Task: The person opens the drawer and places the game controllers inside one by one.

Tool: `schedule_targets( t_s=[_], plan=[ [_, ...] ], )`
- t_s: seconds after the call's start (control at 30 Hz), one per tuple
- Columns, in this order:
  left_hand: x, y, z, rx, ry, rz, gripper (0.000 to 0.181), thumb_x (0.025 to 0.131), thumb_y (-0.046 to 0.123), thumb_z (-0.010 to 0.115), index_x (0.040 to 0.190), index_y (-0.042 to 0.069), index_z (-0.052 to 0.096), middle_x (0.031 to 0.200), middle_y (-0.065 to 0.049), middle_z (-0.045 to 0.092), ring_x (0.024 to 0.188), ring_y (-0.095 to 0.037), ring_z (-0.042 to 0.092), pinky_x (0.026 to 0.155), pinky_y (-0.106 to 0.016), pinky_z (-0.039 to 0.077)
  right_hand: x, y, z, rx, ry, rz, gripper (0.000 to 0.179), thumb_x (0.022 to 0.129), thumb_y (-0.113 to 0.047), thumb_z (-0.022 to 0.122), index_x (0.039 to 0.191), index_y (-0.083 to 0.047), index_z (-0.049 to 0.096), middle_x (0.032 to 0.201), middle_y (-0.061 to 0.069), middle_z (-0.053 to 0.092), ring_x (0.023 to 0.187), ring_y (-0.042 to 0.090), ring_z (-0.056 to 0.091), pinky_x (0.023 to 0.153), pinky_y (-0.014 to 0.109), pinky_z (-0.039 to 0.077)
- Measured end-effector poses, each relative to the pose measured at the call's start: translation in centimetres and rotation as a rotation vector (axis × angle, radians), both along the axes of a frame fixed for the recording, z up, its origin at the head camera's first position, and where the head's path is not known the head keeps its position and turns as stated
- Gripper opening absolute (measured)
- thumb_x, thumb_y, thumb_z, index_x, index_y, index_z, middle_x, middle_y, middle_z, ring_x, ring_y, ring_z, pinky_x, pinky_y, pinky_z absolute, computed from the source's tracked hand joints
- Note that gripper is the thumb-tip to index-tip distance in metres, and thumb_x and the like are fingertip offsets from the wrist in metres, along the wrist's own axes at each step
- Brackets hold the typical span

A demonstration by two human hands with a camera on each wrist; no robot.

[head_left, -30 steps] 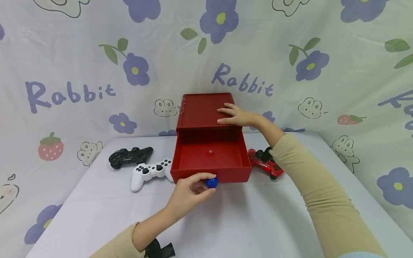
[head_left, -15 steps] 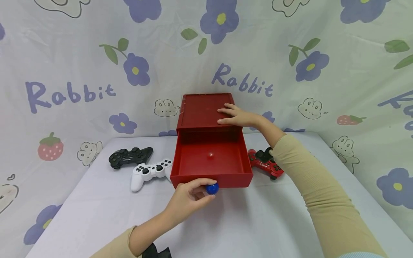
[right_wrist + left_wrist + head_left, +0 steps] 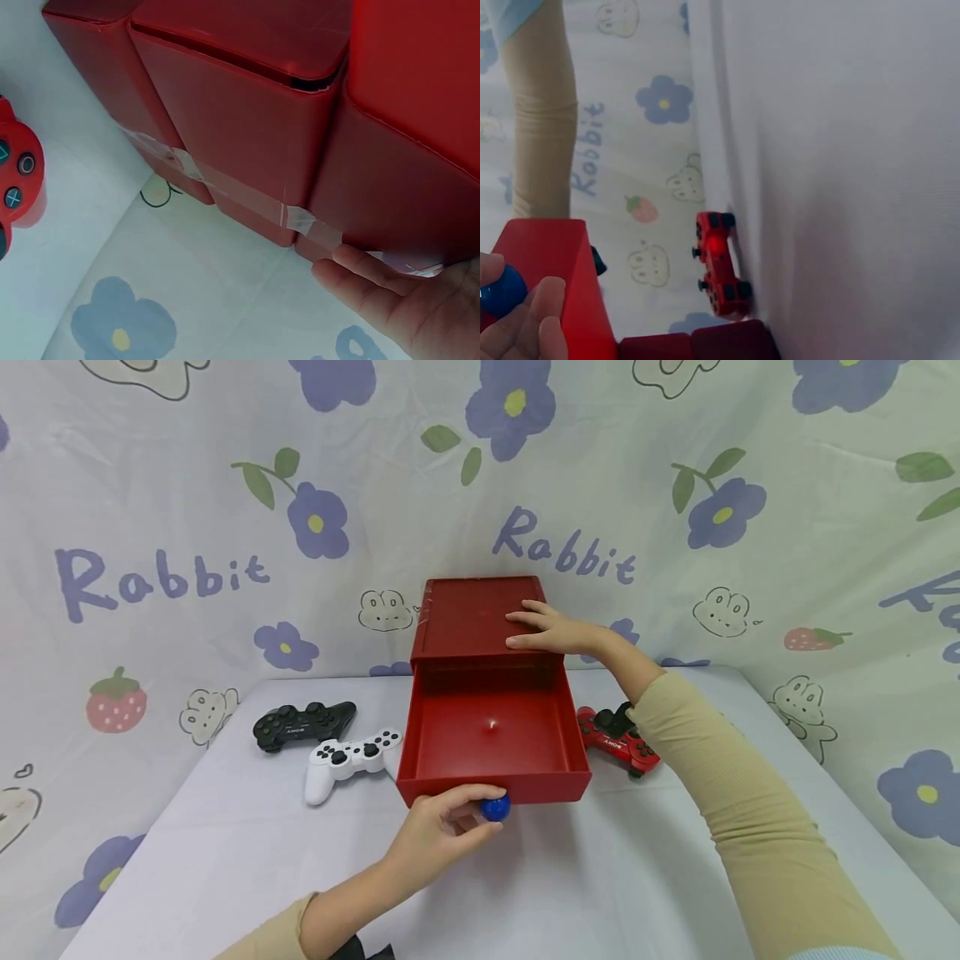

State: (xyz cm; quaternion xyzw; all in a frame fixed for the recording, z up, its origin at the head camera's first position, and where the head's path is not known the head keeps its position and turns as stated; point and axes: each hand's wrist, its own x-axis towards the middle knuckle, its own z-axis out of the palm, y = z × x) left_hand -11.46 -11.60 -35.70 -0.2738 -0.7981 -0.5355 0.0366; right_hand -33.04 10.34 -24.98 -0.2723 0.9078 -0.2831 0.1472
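A red drawer cabinet [image 3: 472, 620] stands at the back of the table, its top drawer [image 3: 543, 789] pulled out and bare inside. My left hand [image 3: 431, 839] pinches the round blue knob [image 3: 496, 808] on the drawer front between thumb and fingers; the left wrist view shows the blue knob [image 3: 504, 291] there too. On the right part of the cabinet's top lies my right hand [image 3: 558, 631], fingers spread and straight. From the right wrist view, the cabinet side [image 3: 225, 127] appears as stacked red units with clear tape [image 3: 240, 196] across them.
A black game controller [image 3: 303, 724] and a white game controller [image 3: 352, 762] lie left of the cabinet, the white one right beside the drawer. To the right is a red game controller [image 3: 611, 739], partly behind the right sleeve [image 3: 750, 810]. A patterned cloth [image 3: 375, 502] hangs behind.
The drawer has slid farther out toward me, with my left hand pulling the blue knob along, mostly during the first half second. My right hand has stayed on the cabinet's top.
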Motion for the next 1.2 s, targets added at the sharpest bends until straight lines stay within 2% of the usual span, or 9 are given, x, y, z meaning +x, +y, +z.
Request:
schedule_targets(
  t_s=[0.3, 0.47, 0.6, 0.7, 0.83, 0.93, 1.03, 1.1, 1.2],
  plan=[
    [0.3, 0.0, -0.3, 0.008, 0.036, -0.003, 0.029, 0.081, 0.015, 0.069, 0.11, 0.011, 0.064, 0.086, -0.003, 0.067, 0.07, -0.007, 0.057, 0.062, -0.024, 0.052, -0.1, 0.1, -0.4, -0.028, 0.021, 0.024, 0.071, 0.086, -0.05, 0.051, 0.145, -0.019, 0.025, 0.154, 0.006, 0.0, 0.139, 0.032, 0.001, 0.106, 0.058, 0.017],
    [0.4, 0.0, -0.4, 0.008, 0.047, -0.001, 0.029, 0.081, 0.014, 0.069, 0.11, 0.011, 0.063, 0.084, -0.003, 0.066, 0.069, -0.007, 0.056, 0.062, -0.024, 0.052, -0.1, -0.2, -0.2, -0.009, 0.008, 0.007, 0.066, 0.09, -0.039, 0.05, 0.146, -0.016, 0.024, 0.154, 0.007, -0.001, 0.139, 0.032, 0.001, 0.107, 0.056, 0.017],
    [0.4, -0.2, -0.4, -0.036, 0.097, -0.004, 0.031, 0.083, 0.014, 0.068, 0.113, 0.012, 0.062, 0.086, -0.002, 0.067, 0.069, -0.006, 0.056, 0.062, -0.023, 0.052, -0.1, -0.3, -0.2, 0.001, 0.004, -0.001, 0.065, 0.091, -0.037, 0.05, 0.146, -0.016, 0.023, 0.154, 0.007, -0.001, 0.139, 0.031, 0.0, 0.108, 0.055, 0.016],
    [0.5, -0.7, 0.1, -0.092, 0.157, 0.007, 0.033, 0.082, 0.012, 0.068, 0.115, 0.013, 0.062, 0.087, -0.002, 0.068, 0.068, -0.003, 0.055, 0.06, -0.022, 0.052, 0.0, -0.3, -0.2, 0.0, 0.003, -0.001, 0.065, 0.091, -0.038, 0.051, 0.146, -0.017, 0.024, 0.154, 0.006, -0.002, 0.14, 0.03, 0.0, 0.108, 0.055, 0.016],
    [1.0, -1.7, 1.9, -0.132, 0.268, 0.048, 0.035, 0.078, 0.005, 0.07, 0.111, 0.012, 0.063, 0.084, -0.002, 0.07, 0.063, 0.0, 0.054, 0.056, -0.019, 0.049, 0.3, -0.3, 0.0, -0.004, -0.002, 0.005, 0.065, 0.09, -0.038, 0.051, 0.146, -0.016, 0.024, 0.154, 0.007, -0.002, 0.14, 0.03, -0.001, 0.108, 0.055, 0.016],
    [1.2, -3.0, 4.3, -0.101, 0.392, 0.095, 0.038, 0.073, -0.003, 0.072, 0.108, 0.009, 0.064, 0.081, -0.003, 0.07, 0.061, -0.001, 0.055, 0.053, -0.016, 0.047, 0.3, -0.3, 0.0, -0.012, -0.007, 0.006, 0.065, 0.09, -0.037, 0.051, 0.146, -0.015, 0.023, 0.154, 0.007, -0.002, 0.139, 0.031, -0.001, 0.108, 0.055, 0.016],
    [1.0, -4.7, 6.8, -0.078, 0.508, 0.18, 0.043, 0.069, -0.009, 0.072, 0.108, 0.006, 0.064, 0.082, -0.005, 0.07, 0.058, -0.002, 0.055, 0.052, -0.014, 0.045, 0.4, -0.2, 0.1, -0.015, -0.006, 0.003, 0.066, 0.09, -0.036, 0.051, 0.146, -0.014, 0.023, 0.154, 0.008, -0.002, 0.139, 0.032, -0.001, 0.108, 0.056, 0.016],
    [0.5, -5.9, 8.1, -0.102, 0.543, 0.25, 0.045, 0.068, -0.01, 0.072, 0.109, 0.006, 0.064, 0.085, -0.007, 0.07, 0.057, -0.004, 0.056, 0.052, -0.013, 0.044, 0.4, -0.2, 0.2, -0.015, -0.004, 0.002, 0.066, 0.09, -0.036, 0.051, 0.146, -0.014, 0.023, 0.154, 0.008, -0.002, 0.139, 0.032, -0.001, 0.108, 0.056, 0.016],
    [-1.1, -7.9, 9.2, -0.227, 0.527, 0.361, 0.043, 0.072, -0.004, 0.072, 0.112, 0.008, 0.063, 0.094, -0.007, 0.07, 0.067, -0.01, 0.062, 0.058, -0.018, 0.048, 0.3, -0.1, 0.2, -0.013, -0.002, 0.002, 0.066, 0.09, -0.036, 0.051, 0.146, -0.014, 0.023, 0.154, 0.008, -0.002, 0.139, 0.032, -0.001, 0.108, 0.056, 0.016]
  ],
)
